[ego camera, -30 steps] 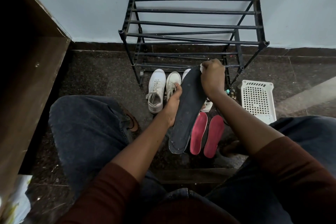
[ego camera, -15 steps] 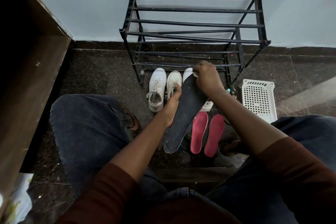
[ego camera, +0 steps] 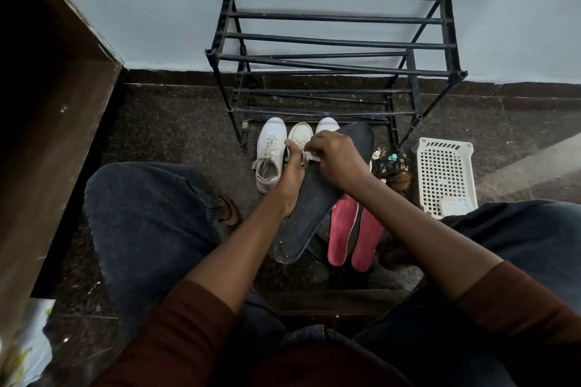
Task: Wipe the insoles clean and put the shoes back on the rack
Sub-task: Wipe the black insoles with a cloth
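Dark-grey foam insole (ego camera: 314, 207) held above the speckled floor (ego camera: 176, 135), long axis heel-near, toe-far. Left grip (ego camera: 292, 173) clasps its left edge mid-length. Right grip (ego camera: 339, 157), pinching a small white wipe (ego camera: 312, 156), presses alongside. Next stroke probably heelward.

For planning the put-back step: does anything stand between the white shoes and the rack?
Nothing visible: the white shoes sit on the floor directly before the rack; the held black insole merely overlaps one.

One wide-angle head-worn camera looks forward and steeply down from close above the seated person's knees (ego camera: 141, 207) toward the shoe rack (ego camera: 333, 40) and wall (ego camera: 157, 9).
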`<control>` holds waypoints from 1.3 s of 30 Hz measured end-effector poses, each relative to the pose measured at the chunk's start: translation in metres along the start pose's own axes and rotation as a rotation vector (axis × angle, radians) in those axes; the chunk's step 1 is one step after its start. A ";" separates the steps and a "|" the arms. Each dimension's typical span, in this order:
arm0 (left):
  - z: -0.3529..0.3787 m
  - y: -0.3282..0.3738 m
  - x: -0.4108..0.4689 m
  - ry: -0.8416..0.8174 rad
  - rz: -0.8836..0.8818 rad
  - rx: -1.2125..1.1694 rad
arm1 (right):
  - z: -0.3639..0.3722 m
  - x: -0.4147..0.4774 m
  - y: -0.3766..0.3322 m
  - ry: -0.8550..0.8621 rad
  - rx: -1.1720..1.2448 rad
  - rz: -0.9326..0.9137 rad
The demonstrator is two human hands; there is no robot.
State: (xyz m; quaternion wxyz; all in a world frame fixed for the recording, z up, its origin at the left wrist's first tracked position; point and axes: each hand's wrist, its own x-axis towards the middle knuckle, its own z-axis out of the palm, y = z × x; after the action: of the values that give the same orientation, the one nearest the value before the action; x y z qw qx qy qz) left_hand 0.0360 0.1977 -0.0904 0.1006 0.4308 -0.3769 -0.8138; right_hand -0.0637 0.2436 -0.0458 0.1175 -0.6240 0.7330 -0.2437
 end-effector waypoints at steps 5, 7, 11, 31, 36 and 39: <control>0.005 0.005 0.001 -0.071 -0.141 -0.157 | -0.003 0.014 0.010 0.071 -0.029 0.195; 0.006 0.006 0.001 -0.080 -0.128 -0.203 | 0.000 0.013 0.001 0.108 0.008 0.183; -0.002 0.007 0.009 0.087 0.052 -0.188 | 0.010 0.000 -0.027 0.129 0.135 0.119; -0.037 0.043 0.015 0.109 0.092 -0.608 | 0.010 -0.070 -0.045 -0.188 0.096 -0.363; -0.039 0.050 0.015 0.002 0.101 -0.676 | 0.008 -0.072 -0.029 0.041 0.230 -0.106; -0.034 0.051 0.013 -0.025 0.076 -0.679 | 0.006 -0.056 -0.026 0.218 0.319 0.145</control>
State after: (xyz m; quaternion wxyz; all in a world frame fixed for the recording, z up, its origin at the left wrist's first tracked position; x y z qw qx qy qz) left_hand 0.0457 0.1381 -0.0746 0.2641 0.3483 -0.1016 -0.8936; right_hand -0.0274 0.2945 -0.0454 0.1521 -0.5132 0.7365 -0.4136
